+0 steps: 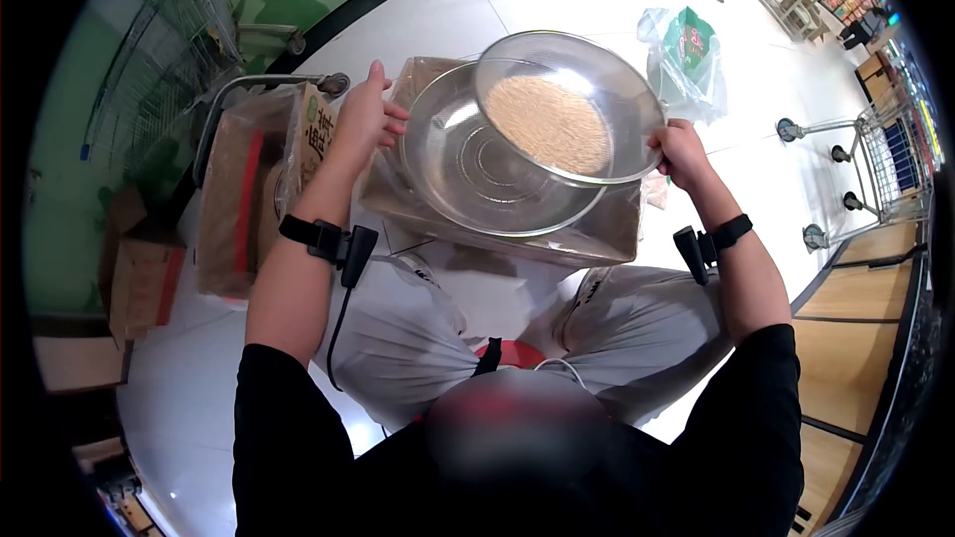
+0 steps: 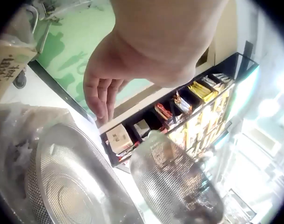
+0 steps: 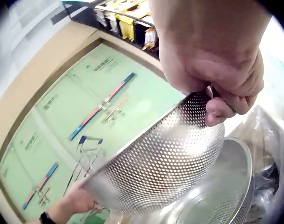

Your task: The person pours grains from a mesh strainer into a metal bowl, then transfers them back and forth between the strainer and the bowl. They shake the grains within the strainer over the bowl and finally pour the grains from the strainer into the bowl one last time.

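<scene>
A perforated metal sieve (image 1: 622,139) holding tan grains (image 1: 549,124) is tilted above a second, wider metal sieve (image 1: 448,174), which rests on a plastic-lined cardboard box (image 1: 622,229). My right hand (image 1: 684,154) pinches the upper sieve's right rim; in the right wrist view the right hand (image 3: 221,74) has thumb and fingers on the rim of that sieve (image 3: 165,158). My left hand (image 1: 368,119) is beside the lower sieve's left edge, fingers extended and holding nothing. The left wrist view shows the left hand (image 2: 118,70) apart from both sieves.
Another lined box (image 1: 224,209) sits at the left by a cart (image 1: 269,80). A plastic bag (image 1: 686,60) lies on the floor at the upper right. Shopping carts (image 1: 880,164) stand on the right, and an open carton (image 1: 144,273) is at the far left.
</scene>
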Motion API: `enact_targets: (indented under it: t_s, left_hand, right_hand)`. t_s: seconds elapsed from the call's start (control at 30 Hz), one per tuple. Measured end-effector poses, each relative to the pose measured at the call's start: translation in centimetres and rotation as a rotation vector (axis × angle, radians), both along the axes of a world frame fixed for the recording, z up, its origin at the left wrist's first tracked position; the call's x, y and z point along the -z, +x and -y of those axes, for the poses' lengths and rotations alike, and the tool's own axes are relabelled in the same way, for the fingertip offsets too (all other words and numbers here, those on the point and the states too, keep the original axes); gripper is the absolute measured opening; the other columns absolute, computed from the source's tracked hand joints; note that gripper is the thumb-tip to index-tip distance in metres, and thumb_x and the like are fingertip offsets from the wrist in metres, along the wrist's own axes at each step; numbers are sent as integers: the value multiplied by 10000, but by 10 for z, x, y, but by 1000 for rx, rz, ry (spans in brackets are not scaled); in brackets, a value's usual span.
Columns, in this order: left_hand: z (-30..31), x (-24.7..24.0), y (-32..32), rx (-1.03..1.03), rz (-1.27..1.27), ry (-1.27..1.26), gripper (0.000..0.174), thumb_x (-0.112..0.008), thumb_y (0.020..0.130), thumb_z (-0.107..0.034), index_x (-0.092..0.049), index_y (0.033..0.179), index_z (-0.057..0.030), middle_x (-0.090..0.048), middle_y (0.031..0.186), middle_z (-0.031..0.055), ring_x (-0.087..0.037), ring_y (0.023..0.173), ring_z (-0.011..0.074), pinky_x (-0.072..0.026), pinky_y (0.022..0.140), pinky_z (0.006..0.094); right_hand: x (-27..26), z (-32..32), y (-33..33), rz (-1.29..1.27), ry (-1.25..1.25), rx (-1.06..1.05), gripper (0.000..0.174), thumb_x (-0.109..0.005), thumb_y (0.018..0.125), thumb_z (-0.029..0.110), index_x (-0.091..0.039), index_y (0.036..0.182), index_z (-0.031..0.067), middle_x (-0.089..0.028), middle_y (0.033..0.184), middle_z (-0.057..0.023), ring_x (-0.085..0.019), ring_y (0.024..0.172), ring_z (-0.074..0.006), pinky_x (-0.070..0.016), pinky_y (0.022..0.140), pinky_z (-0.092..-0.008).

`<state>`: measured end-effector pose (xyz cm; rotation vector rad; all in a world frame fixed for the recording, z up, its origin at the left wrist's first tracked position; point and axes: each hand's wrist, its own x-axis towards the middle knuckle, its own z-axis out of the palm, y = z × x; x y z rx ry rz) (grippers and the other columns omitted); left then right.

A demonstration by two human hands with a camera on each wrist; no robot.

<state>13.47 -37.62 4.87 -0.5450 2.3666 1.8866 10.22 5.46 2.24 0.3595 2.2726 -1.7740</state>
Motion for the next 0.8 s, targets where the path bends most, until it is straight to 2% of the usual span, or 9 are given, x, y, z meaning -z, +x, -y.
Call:
enact_targets:
  t_s: [0.13, 0.17, 0.2, 0.4, 0.53, 0.6, 0.73, 0.8]
  left_hand:
    - [15, 13, -8, 4, 40, -13, 700, -313, 973, -581, -492, 1270, 27, -648, 803, 124, -595, 591, 159, -456, 476, 278]
    - [15, 13, -10, 4, 38, -12, 700, -313, 973, -581, -492, 1270, 27, -648, 803, 124, -595, 591, 159, -456, 476, 278]
    - [15, 15, -11, 9, 65, -3, 686, -317, 973, -579, -508, 1244, 21, -648, 796, 120, -596, 585, 159, -457, 473, 279]
    - [30, 29, -16, 5, 118, 26, 671, -314, 972, -584, -538, 1182, 13, -643, 758, 102, -596, 562, 161, -457, 463, 275]
    - [28, 30, -20, 29, 145, -7, 676, -303, 971, -592, -548, 1153, 11, -644, 752, 99, -595, 555, 155, -462, 460, 277]
    - [24, 28, -20, 68, 154, 5, 677, -299, 971, -595, -551, 1150, 7, -647, 757, 101, -598, 558, 152, -463, 459, 275]
    - [22, 23, -17, 129, 162, 22, 681, -288, 972, -601, -558, 1140, 1, -654, 770, 104, -609, 569, 146, -464, 461, 269]
    - [25, 24, -19, 125, 164, 11, 682, -287, 972, -602, -558, 1142, 0, -656, 772, 104, -612, 571, 147, -465, 462, 268]
  right_hand:
    - [13, 29, 0, -33, 32, 18, 99, -512, 781, 22, -541, 755, -69, -530, 580, -106, -486, 358, -182, -357, 319, -317]
    - [10, 39, 8, -30, 103, -61, 97, -524, 781, 24, -541, 782, -72, -540, 591, -110, -501, 360, -193, -368, 326, -324]
    - [6, 48, 19, 3, 71, -62, 96, -534, 777, 22, -546, 797, -71, -528, 585, -105, -492, 356, -198, -371, 324, -321]
    - [26, 14, 7, 81, 53, -25, 81, -523, 775, 8, -548, 763, -69, -502, 570, -99, -482, 358, -198, -376, 316, -337]
    - [12, 45, 21, -50, 123, -17, 107, -530, 784, 25, -553, 764, -78, -526, 584, -112, -492, 367, -197, -382, 338, -320]
    - [8, 43, 26, -51, 66, -60, 103, -533, 775, 22, -558, 774, -78, -534, 591, -116, -491, 368, -194, -390, 342, -323]
    - [11, 15, 14, -18, 157, -30, 114, -542, 752, 21, -568, 784, -86, -539, 590, -123, -528, 409, -211, -408, 361, -344]
    - [23, 16, 11, -111, 181, 9, 127, -549, 749, 26, -568, 779, -96, -547, 593, -132, -543, 424, -223, -418, 375, -354]
